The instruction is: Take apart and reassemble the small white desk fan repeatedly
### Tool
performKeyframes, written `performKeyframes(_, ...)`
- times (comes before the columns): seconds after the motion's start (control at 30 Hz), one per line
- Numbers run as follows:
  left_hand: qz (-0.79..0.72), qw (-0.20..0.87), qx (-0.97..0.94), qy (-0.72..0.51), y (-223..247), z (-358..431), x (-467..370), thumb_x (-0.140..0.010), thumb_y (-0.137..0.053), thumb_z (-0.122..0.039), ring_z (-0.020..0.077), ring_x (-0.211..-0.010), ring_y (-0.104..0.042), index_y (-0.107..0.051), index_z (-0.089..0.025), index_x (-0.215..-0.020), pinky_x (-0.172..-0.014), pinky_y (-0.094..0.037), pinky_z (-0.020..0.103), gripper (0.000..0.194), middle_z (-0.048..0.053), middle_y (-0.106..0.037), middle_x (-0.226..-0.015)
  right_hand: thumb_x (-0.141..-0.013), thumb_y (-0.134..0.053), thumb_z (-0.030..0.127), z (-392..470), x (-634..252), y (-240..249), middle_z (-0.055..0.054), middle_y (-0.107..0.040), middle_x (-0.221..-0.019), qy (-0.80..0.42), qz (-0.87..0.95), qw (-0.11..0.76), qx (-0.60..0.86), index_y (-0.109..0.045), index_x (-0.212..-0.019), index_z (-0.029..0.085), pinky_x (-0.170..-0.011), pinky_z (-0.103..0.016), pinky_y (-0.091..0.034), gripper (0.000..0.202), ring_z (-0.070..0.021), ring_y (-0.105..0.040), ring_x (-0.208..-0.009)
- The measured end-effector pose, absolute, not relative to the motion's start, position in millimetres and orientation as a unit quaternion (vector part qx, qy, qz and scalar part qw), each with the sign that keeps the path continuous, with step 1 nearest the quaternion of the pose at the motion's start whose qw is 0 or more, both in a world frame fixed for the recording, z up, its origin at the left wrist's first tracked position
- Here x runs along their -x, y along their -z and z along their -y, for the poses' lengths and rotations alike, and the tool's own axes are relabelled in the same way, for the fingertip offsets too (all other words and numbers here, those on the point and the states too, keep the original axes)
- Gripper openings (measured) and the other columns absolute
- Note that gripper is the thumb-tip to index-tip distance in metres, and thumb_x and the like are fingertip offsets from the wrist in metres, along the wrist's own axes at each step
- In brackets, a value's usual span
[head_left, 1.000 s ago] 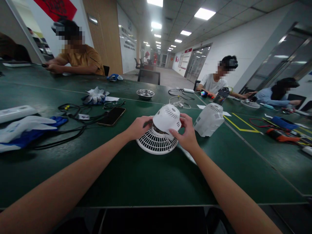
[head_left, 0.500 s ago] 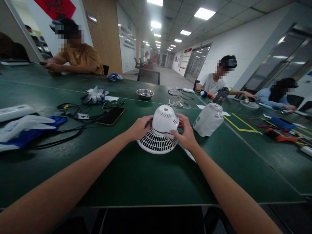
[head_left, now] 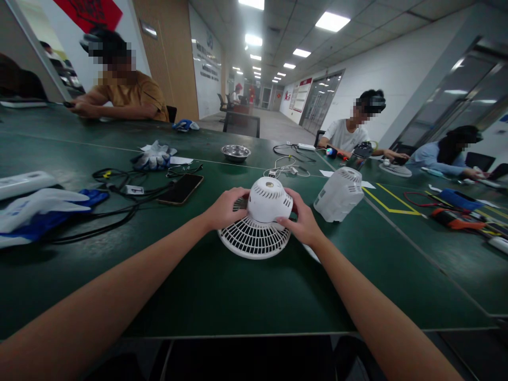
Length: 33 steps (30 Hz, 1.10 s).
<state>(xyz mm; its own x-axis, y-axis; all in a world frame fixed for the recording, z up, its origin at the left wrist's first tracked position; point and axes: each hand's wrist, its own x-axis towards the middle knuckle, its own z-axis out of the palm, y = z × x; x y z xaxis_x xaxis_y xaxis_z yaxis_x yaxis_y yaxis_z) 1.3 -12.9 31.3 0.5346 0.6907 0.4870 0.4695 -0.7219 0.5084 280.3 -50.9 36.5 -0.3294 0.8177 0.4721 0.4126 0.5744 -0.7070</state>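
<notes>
A white fan head lies grille down in front of me, its slotted motor housing [head_left: 266, 198] on top and the round fan grille [head_left: 256, 238] spreading out beneath. From the left, my left hand [head_left: 229, 208] grips the housing's side, thumb toward me. My right hand [head_left: 300, 216] closes around the opposite side, its thumb low on the housing near the grille. The far fingers of both hands are partly hidden. Under my right wrist shows the edge of a white curved piece [head_left: 312, 254]. A white plastic fan base [head_left: 339, 194] stands just right of my hands.
Left are a phone [head_left: 181, 189], black cables [head_left: 119, 214] and blue-white gloves [head_left: 47, 211]. A metal bowl [head_left: 235, 153] and white cable [head_left: 293, 168] lie beyond the fan. An orange multimeter [head_left: 456, 219] is at right. Several people sit around the green table [head_left: 222, 296].
The fan head has tipped slightly toward me, and its grille now shows wider and lower. My left thumb has moved onto the housing's near side. Both hands keep their hold.
</notes>
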Motion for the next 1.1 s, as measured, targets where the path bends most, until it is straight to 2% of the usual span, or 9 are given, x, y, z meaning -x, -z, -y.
performKeyframes(0.13,-0.331,0.146,-0.883,-0.300,-38.0,19.3,-4.6,-0.084,-0.065,-0.055,0.0332,-0.115,-0.057,-0.061,-0.020,-0.128,-0.099,-0.044,0.052,0.057,0.014,-0.063,-0.127,-0.077,-0.080,0.042,57.5,-279.4,-40.6,-0.010,-0.062,-0.133,-0.235,0.789,0.411,0.392,-0.044,-0.144,0.030,-0.098,-0.054,-0.053,0.077,-0.0326,-0.062,-0.116)
performKeyframes(0.3,-0.381,0.132,-0.873,-0.273,-42.3,25.1,-12.7,-0.081,-0.066,-0.064,0.0342,-0.111,-0.056,-0.063,-0.017,-0.125,-0.095,-0.045,0.053,0.065,0.015,-0.062,-0.123,-0.078,-0.079,0.046,60.0,-276.4,-40.7,-0.009,-0.067,-0.123,-0.247,0.773,0.409,0.417,-0.047,-0.140,0.028,-0.094,-0.053,-0.055,0.072,-0.0308,-0.066,-0.107)
performKeyframes(0.47,-0.377,0.127,-0.877,-0.268,-40.9,23.6,-11.4,-0.081,-0.065,-0.064,0.0338,-0.112,-0.056,-0.063,-0.020,-0.125,-0.096,-0.046,0.053,0.062,0.014,-0.060,-0.125,-0.077,-0.080,0.048,57.9,-276.9,-41.8,-0.009,-0.068,-0.122,-0.261,0.769,0.409,0.417,-0.048,-0.139,0.029,-0.095,-0.054,-0.055,0.072,-0.0307,-0.066,-0.107)
performKeyframes(0.67,-0.373,0.130,-0.879,-0.266,-40.4,22.8,-10.9,-0.081,-0.066,-0.063,0.0344,-0.115,-0.054,-0.061,-0.020,-0.129,-0.097,-0.044,0.054,0.065,0.015,-0.059,-0.128,-0.076,-0.081,0.045,58.6,-276.9,-44.4,-0.009,-0.067,-0.126,-0.257,0.774,0.407,0.410,-0.050,-0.140,0.029,-0.095,-0.054,-0.055,0.073,-0.0309,-0.066,-0.110)
performKeyframes(1.1,-0.372,0.103,-0.881,-0.273,-44.3,25.6,-13.9,-0.083,-0.063,-0.062,0.0312,-0.102,-0.056,-0.060,-0.017,-0.121,-0.089,-0.046,0.049,0.059,0.014,-0.062,-0.115,-0.073,-0.083,0.045,55.8,-273.6,-38.2,-0.012,-0.061,-0.138,-0.217,0.774,0.418,0.423,-0.045,-0.144,0.028,-0.105,-0.060,-0.049,0.082,-0.0345,-0.061,-0.122)
